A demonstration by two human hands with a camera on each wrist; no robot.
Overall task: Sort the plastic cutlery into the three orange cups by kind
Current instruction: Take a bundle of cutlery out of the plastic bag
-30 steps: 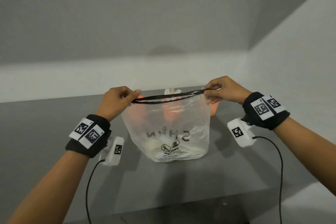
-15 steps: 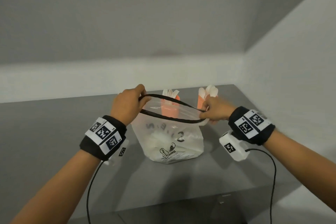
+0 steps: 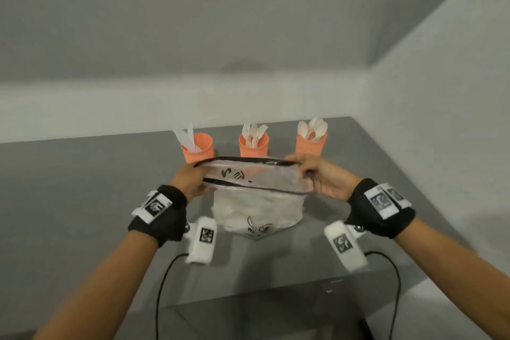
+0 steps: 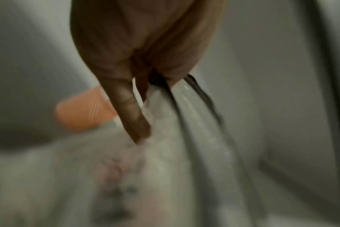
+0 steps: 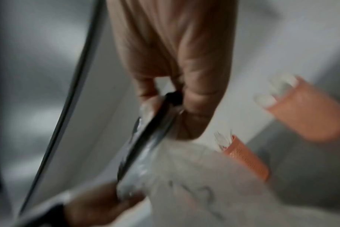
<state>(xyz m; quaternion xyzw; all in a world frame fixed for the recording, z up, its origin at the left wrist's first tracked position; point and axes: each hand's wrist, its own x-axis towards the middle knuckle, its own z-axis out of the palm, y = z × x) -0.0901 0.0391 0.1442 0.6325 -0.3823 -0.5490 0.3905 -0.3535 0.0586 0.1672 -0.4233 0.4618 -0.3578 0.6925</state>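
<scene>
The left hand [image 3: 190, 179] and right hand [image 3: 321, 176] pinch the black-edged top of the clear plastic bag [image 3: 259, 207], three orange cups [image 3: 254, 146] just behind.

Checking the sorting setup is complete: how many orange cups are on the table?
3, in a row behind the plastic bag: the left cup holds knives, the middle cup forks, the right cup spoons. The bag could hide something low behind it.
</scene>
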